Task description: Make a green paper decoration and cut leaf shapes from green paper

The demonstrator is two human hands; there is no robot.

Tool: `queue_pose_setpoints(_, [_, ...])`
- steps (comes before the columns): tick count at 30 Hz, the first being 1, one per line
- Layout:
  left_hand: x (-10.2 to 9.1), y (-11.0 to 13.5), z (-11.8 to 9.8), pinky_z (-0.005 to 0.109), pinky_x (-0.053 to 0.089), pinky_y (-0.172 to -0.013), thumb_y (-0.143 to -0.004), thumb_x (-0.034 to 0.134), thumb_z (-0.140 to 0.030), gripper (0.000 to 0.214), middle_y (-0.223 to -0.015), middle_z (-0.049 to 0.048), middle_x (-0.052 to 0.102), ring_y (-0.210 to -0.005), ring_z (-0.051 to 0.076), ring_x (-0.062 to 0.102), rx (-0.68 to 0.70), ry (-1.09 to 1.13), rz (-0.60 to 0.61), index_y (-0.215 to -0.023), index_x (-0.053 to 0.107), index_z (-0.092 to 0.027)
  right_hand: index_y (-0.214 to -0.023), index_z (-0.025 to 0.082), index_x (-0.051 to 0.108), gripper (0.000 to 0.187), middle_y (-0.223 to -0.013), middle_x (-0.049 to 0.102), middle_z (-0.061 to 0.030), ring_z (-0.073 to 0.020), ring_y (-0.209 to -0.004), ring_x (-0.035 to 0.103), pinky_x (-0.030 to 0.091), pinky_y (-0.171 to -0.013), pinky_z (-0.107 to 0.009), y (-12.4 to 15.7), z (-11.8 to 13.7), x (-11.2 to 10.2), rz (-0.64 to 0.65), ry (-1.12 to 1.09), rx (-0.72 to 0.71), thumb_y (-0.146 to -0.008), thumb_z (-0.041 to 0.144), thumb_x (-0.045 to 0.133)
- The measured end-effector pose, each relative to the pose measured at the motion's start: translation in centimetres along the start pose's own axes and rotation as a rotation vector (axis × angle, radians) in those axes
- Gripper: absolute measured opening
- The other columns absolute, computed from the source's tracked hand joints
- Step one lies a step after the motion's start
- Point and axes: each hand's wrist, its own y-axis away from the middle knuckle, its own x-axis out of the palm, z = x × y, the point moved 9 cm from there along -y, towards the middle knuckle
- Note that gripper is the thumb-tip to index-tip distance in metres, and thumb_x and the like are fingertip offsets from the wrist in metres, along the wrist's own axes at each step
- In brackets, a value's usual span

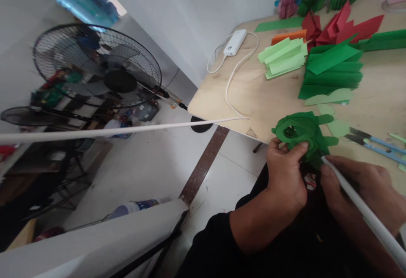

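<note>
My left hand (pixel 287 172) is closed on a green paper craft piece (pixel 293 121), thumb pressed on its front. The piece has layered rounded shapes, a hole in the middle and narrow tabs at its right side, and is held over the table's near edge. At its lower right, my right hand (pixel 358 185) is closed, fingers bent around a long white rod (pixel 358 204). The rod's tip meets the dark green paper, and its other end runs out at the lower right. Blue-handled scissors (pixel 380 144) lie just beyond my right hand.
On the wooden table (pixel 218 96) lie light green strips (pixel 283 58), dark green folded paper (pixel 333 68), red folded paper (pixel 345 26) and a white power bank (pixel 235 42). Its white cable (pixel 127 130) stretches left across the view. A standing fan (pixel 98 66) is at left.
</note>
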Motion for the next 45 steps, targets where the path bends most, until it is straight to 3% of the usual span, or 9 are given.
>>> queue_pose_setpoints(6, [0.05,-0.06,-0.05,0.026,0.047,-0.069,-0.056,0.072,-0.009,0.038,-0.079,0.0010,0.066,-0.069,0.013,0.063,0.008,0.016,0.009,-0.089,0.054,-0.018,-0.080,0.025,0.072,0.031,-0.065,0.071,-0.0074,-0.0295,-0.074,0.070,0.033,-0.046,-0.034,-0.03,-0.13,0.18,0.029,-0.015,0.010,-0.078,0.046,0.050])
queue_pose_setpoints(29, [0.07,0.06,-0.22,0.029,0.048,-0.073,-0.054,0.074,-0.013,0.041,-0.080,0.0011,0.066,-0.071,0.015,0.064,0.005,-0.005,0.005,-0.090,0.054,-0.019,-0.084,0.026,0.069,0.031,-0.070,0.071,-0.0064,-0.0276,-0.070,0.068,0.036,-0.049,-0.036,0.72,0.26,-0.24,-0.109,-0.001,-0.109,-0.082,0.049,0.048])
queue_pose_setpoints(35, [-0.09,-0.01,-0.28,0.031,0.048,-0.075,-0.052,0.075,-0.015,0.042,-0.079,0.0007,0.065,-0.077,0.017,0.066,0.012,-0.025,-0.025,-0.089,0.056,-0.020,-0.083,0.027,0.069,0.030,-0.064,0.068,-0.0055,-0.0275,-0.068,0.067,0.033,-0.046,-0.035,0.59,0.14,0.18,-0.046,-0.001,-0.082,-0.081,0.049,0.049])
queue_pose_setpoints(45, [0.00,-0.06,-0.22,0.028,0.048,-0.073,-0.053,0.074,-0.010,0.044,-0.078,0.0011,0.066,-0.070,0.014,0.064,0.004,0.022,0.003,-0.090,0.054,-0.019,-0.083,0.025,0.068,0.030,-0.067,0.069,-0.0064,-0.0269,-0.066,0.065,0.037,-0.051,-0.037,0.87,0.80,-0.32,-0.110,-0.064,-0.156,-0.082,0.047,0.048])
